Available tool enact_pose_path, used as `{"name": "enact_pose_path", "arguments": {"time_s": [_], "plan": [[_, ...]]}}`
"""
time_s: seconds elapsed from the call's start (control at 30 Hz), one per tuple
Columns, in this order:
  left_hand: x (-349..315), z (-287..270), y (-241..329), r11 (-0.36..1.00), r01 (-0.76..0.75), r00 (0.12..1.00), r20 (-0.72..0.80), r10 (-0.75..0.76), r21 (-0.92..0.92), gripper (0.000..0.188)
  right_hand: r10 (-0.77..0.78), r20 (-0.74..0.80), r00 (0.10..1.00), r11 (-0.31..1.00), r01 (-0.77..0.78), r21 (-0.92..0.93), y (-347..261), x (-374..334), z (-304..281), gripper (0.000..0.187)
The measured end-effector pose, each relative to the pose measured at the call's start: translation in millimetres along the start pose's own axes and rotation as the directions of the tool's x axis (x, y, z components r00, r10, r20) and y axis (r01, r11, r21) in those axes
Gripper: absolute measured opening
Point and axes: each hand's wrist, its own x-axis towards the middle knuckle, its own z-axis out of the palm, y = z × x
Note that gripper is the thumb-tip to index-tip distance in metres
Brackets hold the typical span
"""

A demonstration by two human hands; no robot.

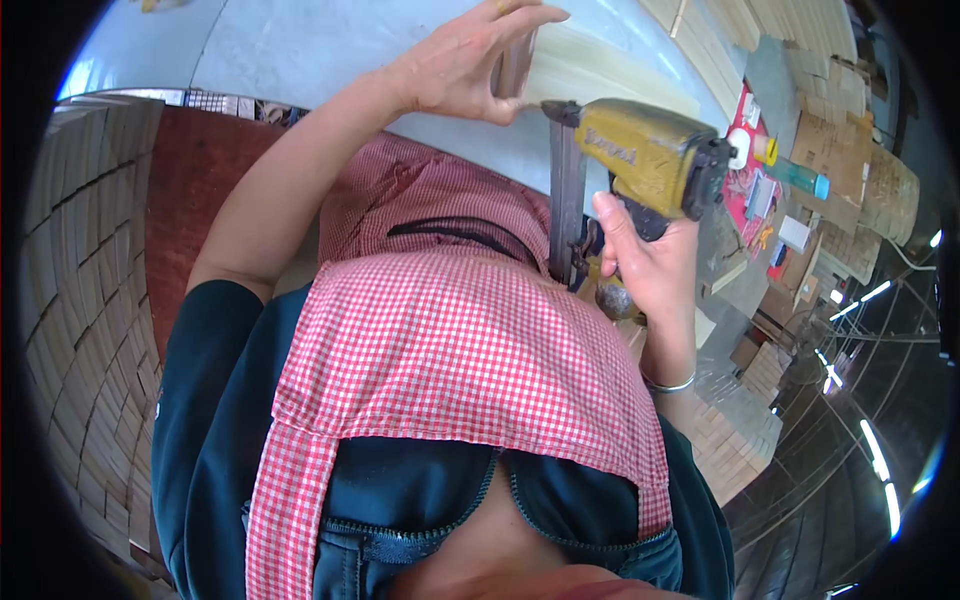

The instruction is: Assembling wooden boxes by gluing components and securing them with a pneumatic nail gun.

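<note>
My right hand (655,265) is wrapped round the handle of a yellow and black nail gun (645,150), whose long dark magazine points back toward my apron. The nose of the gun sits at the thumb of my left hand (460,65). Between the thumb and fingers of that hand is a small wooden piece (515,68), held on edge at the table; its far part is hidden by the fingers. Just right of it, a pale flat patch like thin board (600,70) lies on the light blue table (270,50).
Stacked wood pieces (80,300) rise on my left beside a reddish-brown panel (200,190). Pale wooden strips (700,50) lie at the table's far right. Beyond are a red surface (745,190) with small items, a teal bottle (800,178), cardboard (835,150) and more stacked wood (735,440).
</note>
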Motion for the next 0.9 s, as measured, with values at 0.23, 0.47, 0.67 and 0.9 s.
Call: {"name": "enact_pose_path", "arguments": {"time_s": [0.23,0.47,0.67,0.9], "plan": [[-91,-1,34,0.871,0.277,0.927,-0.351,-0.131,0.405,0.102,-0.24,-0.036,0.97,0.971,0.24,-0.003,2,-8,3,0.02],[-112,17,58,0.956,0.263,0.956,-0.1,-0.276,-0.128,0.052,0.043,-0.086,0.995,0.992,-0.053,-0.115,13,-14,-6,0.023],[-25,-40,-20,0.873,0.3,0.777,-0.63,0.01,0.383,0.041,-0.183,-0.083,0.98,0.976,0.17,-0.138,51,-20,-6,0.034],[48,-97,-51,0.566,0.545,0.838,-0.398,-0.373,0.618,0.046,-0.249,-0.042,0.968,0.962,0.242,-0.125,60,-13,15,0.03]]}}
